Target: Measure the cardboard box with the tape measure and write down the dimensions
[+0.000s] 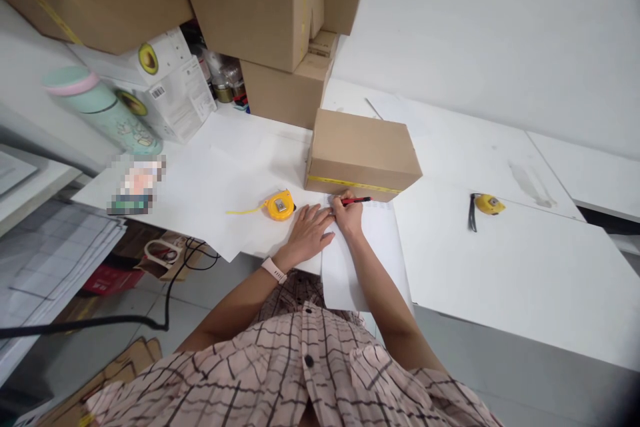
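Note:
My right hand (347, 213) is closed around a red and black pen (359, 200), its tip end hidden by the fingers. Under that hand lies a white sheet of paper (367, 267), which hangs over the table's front edge. My left hand (311, 230) lies flat with fingers stretched out, its fingertips close to the right hand by the paper's left side. Just left of it sits a yellow tape measure (280, 205) with a short length of blade pulled out. Behind both hands stands a closed cardboard box (363, 147) with yellow tape along its lower front.
A second tape measure (489, 204) with a black strap lies to the right on the white table (465, 267). Cardboard boxes (245, 0) are stacked at the back left. A mint green bottle (107, 113) stands beside white avocado-print boxes (175, 97). A black cable (167, 300) hangs at lower left.

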### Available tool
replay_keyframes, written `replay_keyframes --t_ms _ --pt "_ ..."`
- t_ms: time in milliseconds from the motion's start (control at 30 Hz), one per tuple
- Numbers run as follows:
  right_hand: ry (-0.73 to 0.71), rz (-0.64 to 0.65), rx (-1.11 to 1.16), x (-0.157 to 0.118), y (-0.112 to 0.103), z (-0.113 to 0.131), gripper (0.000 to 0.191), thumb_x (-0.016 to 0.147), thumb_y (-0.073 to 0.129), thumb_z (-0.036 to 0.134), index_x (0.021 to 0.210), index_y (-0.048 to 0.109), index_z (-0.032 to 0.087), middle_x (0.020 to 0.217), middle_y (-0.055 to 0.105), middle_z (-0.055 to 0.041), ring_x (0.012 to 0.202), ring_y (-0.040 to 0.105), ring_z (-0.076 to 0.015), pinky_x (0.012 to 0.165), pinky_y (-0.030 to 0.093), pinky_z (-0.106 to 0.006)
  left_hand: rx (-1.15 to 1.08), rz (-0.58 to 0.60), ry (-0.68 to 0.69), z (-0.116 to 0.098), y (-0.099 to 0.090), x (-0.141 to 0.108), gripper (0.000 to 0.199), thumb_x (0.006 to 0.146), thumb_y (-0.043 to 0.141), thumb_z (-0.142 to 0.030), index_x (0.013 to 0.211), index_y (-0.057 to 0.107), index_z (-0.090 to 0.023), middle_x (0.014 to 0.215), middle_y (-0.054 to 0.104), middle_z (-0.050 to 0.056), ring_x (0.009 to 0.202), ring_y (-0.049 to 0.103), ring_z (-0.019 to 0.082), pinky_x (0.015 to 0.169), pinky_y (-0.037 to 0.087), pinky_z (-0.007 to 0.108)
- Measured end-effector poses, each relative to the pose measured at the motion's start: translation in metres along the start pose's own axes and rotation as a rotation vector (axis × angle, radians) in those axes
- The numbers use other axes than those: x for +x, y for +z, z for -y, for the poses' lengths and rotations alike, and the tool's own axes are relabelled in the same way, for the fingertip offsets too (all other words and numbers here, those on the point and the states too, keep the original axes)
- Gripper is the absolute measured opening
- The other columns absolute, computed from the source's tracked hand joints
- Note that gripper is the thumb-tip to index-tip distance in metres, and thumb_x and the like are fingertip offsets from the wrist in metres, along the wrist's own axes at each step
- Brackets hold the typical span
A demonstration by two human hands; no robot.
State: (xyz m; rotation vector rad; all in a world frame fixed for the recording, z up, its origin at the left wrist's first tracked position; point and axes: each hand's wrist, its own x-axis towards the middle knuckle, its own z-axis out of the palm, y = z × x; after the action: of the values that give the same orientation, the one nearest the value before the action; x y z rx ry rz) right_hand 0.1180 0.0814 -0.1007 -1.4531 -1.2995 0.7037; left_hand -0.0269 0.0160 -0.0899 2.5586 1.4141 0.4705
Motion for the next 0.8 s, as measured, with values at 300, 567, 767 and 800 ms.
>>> replay_keyframes --t_ms 300,567,767,800 --pt "0.026 -0.009 0.021 -0.001 0.0 0.0 0.02 0.074 0.055 0.033 0.064 0.04 0.025 0.058 0.042 0.0054 0.058 0.041 -0.0134 0.059 0.036 -0.028 -0.026 -0.008 -0.005 0.0 0.001 0.0 0.039 0.098 0.053 -0.035 0.135 0.057 -0.026 0.151 0.052 0.006 0.144 0.036 0.034 0.121 0.025 0.059" --pt "0.01 -0.048 0.052 -0.009 -0.007 0.009 0.025 0.08 0.056 0.039 0.067 0.04 0.025 0.061 0.044 0.0046 0.061 0.042 -0.0139 0.062 0.038 -0.028 -0.03 0.004 -0.009 0.001 0.0 0.0 0.039 0.099 0.051 -0.038 0.135 0.057 -0.025 0.151 0.052 0.004 0.145 0.037 0.034 0.121 0.024 0.058" --pt "-0.249 0.103 -0.331 -0.045 -0.071 0.007 0.019 0.092 0.049 0.03 0.104 0.062 0.024 0.097 0.062 -0.0065 0.089 0.058 -0.0219 0.078 0.045 -0.034 -0.057 -0.067 0.011 0.001 -0.003 -0.001 0.033 0.098 0.051 -0.031 0.128 0.063 -0.024 0.145 0.058 0.006 0.138 0.046 0.031 0.118 0.032 0.053" --pt "-0.292 0.116 -0.453 -0.051 -0.082 0.004 0.025 0.09 0.048 0.024 0.109 0.064 0.024 0.101 0.061 -0.0084 0.094 0.057 -0.0242 0.078 0.045 -0.035 -0.062 -0.113 -0.01 0.0 -0.006 -0.002 0.029 0.098 0.05 -0.028 0.122 0.066 -0.023 0.14 0.062 0.006 0.135 0.049 0.029 0.118 0.033 0.052"
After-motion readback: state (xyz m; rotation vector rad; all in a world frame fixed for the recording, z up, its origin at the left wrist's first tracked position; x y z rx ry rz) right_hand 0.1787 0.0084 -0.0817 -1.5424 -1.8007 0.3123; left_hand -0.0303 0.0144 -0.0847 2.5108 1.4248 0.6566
